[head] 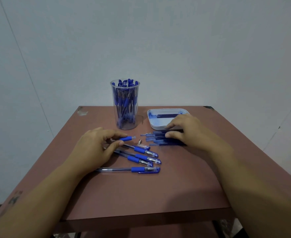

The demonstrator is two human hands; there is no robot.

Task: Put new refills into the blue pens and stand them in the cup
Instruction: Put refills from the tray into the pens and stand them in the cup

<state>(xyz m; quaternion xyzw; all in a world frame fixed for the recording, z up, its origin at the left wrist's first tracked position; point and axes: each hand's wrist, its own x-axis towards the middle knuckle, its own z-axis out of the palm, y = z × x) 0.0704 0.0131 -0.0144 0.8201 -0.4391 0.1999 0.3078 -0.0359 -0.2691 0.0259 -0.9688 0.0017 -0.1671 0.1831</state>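
Tabletop [141, 194] reddish brown, scuffed at the far left corner, set against a pale wall [192, 48]. At the far middle we note the clear cup [125, 123], upright and packed with blue pens [124, 100] standing on end, their caps reaching the rim. Just right of it sits a shallow white tray [149, 120] with something dark blue lying along its far side; too blurred for us to name. The refills [155, 140] lie in a loose heap on the tabletop, just in front of the tray's near edge, points toward the left. The right grip [184, 129], a bare hand, is spread palm-down over that heap with the fingers relaxed, the thumb tip on the refills and the fingertips at the tray's near rim; we see nothing pinched. The left grip [93, 145] is curled, thumb and forefinger pinching a pen barrel [127, 138] by its clear shaft, the blue rubber sleeve and open end sticking out to the right, just off the tabletop. Under and right of that hand lie four loose capped pens [141, 156], fanned out, caps to the right, the nearest one [129, 169] a little apart from the others. A small metallic piece [140, 141] lies between the held barrel and the refills.
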